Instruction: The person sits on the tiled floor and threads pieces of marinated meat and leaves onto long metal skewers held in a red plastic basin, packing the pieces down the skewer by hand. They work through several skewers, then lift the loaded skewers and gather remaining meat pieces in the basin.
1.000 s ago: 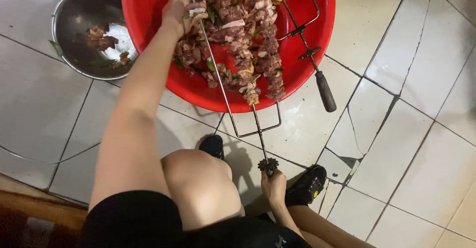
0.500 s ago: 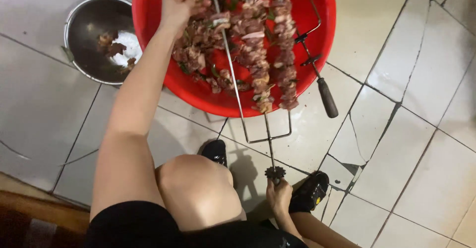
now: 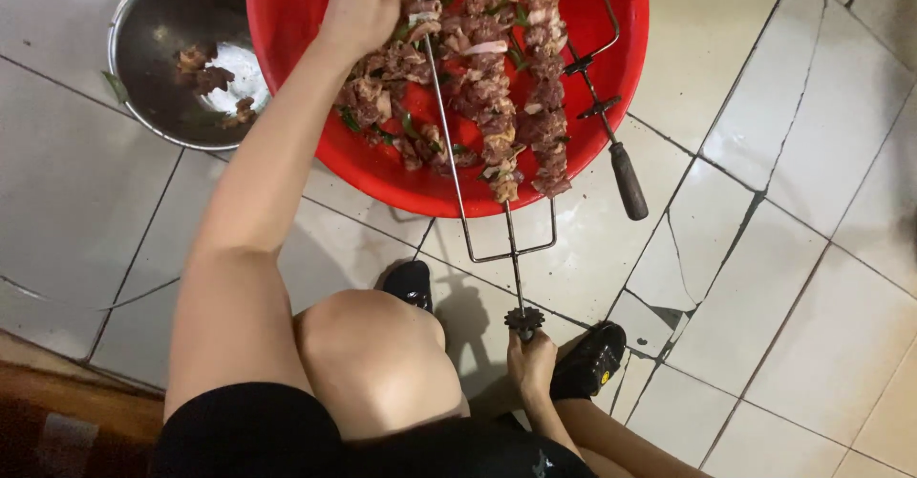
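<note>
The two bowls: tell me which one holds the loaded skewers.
The big red basin; the skewers lie across it, while the steel bowl beside it holds only loose meat scraps.

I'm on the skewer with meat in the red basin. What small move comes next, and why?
Probably slide the meat under the left hand a little further down the skewer fork. The right hand grips the fork's toothed end near the floor, steadying it, while one prong shows bare metal beside two prongs packed with meat chunks over the red basin.
</note>
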